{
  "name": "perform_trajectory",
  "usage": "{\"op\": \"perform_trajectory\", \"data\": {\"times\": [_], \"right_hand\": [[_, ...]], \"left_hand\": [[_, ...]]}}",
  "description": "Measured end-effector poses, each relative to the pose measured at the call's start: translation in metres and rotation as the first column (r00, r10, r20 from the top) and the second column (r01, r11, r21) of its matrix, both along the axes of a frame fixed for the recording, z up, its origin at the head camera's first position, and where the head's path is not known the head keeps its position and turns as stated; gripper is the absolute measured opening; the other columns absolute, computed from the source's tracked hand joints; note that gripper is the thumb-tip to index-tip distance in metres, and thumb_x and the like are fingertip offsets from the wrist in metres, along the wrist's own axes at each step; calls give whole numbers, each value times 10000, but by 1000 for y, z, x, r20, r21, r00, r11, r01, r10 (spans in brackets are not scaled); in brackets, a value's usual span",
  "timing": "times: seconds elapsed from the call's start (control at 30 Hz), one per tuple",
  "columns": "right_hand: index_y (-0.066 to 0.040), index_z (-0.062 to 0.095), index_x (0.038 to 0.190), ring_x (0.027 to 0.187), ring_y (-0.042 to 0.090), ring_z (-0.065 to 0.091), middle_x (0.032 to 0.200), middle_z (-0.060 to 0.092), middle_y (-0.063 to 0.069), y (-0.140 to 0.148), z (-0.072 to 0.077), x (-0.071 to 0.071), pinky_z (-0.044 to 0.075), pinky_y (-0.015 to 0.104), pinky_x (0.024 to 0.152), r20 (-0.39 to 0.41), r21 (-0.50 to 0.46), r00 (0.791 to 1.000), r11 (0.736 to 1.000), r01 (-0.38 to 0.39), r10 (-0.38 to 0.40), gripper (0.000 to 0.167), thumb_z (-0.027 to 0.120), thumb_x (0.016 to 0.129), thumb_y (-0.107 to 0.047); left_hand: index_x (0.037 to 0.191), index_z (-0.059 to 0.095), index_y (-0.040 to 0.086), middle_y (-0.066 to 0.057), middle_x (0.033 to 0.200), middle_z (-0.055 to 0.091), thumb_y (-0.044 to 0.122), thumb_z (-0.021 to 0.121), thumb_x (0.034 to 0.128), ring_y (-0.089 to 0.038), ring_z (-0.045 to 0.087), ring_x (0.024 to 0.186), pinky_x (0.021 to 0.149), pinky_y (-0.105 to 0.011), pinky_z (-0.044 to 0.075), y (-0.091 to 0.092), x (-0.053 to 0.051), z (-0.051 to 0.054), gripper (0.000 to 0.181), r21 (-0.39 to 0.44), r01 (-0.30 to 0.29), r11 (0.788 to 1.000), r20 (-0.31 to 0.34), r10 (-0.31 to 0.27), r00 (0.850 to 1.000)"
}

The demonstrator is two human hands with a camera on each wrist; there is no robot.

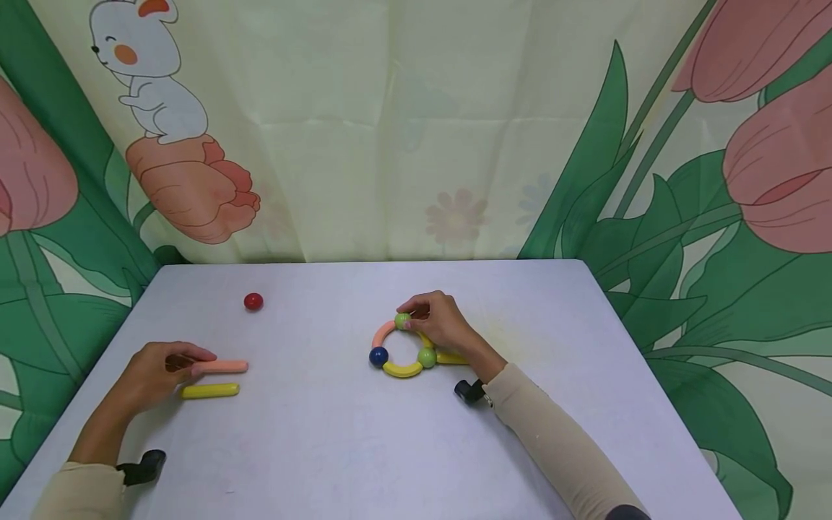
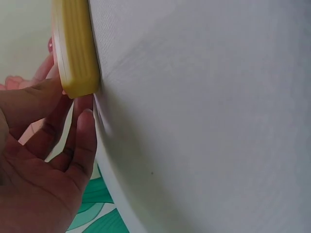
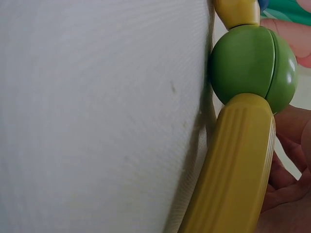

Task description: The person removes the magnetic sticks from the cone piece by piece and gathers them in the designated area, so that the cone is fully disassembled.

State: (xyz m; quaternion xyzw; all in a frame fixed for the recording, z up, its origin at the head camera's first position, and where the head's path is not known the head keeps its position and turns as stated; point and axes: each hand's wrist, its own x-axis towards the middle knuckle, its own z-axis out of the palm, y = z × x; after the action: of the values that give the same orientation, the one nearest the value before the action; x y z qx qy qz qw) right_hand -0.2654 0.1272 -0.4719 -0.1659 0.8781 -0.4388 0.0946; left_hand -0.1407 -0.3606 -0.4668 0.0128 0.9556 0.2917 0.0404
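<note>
On the left of the table, my left hand [image 1: 148,374] pinches a straight salmon-pink rod [image 1: 224,366] between thumb and fingers. A straight yellow rod [image 1: 210,391] lies just in front of it, large in the left wrist view [image 2: 77,48]. Right of centre, my right hand [image 1: 443,323] grips a light green ball [image 1: 402,321] at the top of a ring. Around that ring run a curved pink piece [image 1: 382,333], a dark blue ball [image 1: 378,357], a curved yellow piece [image 1: 403,371] and a second green ball [image 1: 427,357]. From this ball a yellow rod [image 1: 451,358] extends rightward, partly behind my wrist.
A red ball [image 1: 253,302] sits alone near the back left of the white table [image 1: 312,448]. Behind the table hangs a printed curtain [image 1: 338,144] with a rabbit and tulips. Dark wrist cameras jut from both sleeves, close above the tabletop.
</note>
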Motion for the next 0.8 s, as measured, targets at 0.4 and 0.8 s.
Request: {"op": "perform_trajectory", "data": {"times": [0.4,0.8], "right_hand": [[-180,830,1121,997,146,710,1097,795,-42,0,2,1,605,327,915,-7,-13,1000,1000,-2,2,228,831,917,-79],[-200,829,1123,1000,139,704,1112,787,-49,0,1,0,601,322,924,10,-14,1000,1000,0,0,241,834,914,-81]], "left_hand": [[1217,753,-20,-247,1195,722,80,777,955,-347,645,1047,712,-167,513,0,-2,2,281,7,-5,1000,46,5,999],[1226,755,-9,-226,1196,732,89,791,943,-304,638,1039,712,-191,527,1,-1,2,302,5,29,1000,39,-29,999]]}}
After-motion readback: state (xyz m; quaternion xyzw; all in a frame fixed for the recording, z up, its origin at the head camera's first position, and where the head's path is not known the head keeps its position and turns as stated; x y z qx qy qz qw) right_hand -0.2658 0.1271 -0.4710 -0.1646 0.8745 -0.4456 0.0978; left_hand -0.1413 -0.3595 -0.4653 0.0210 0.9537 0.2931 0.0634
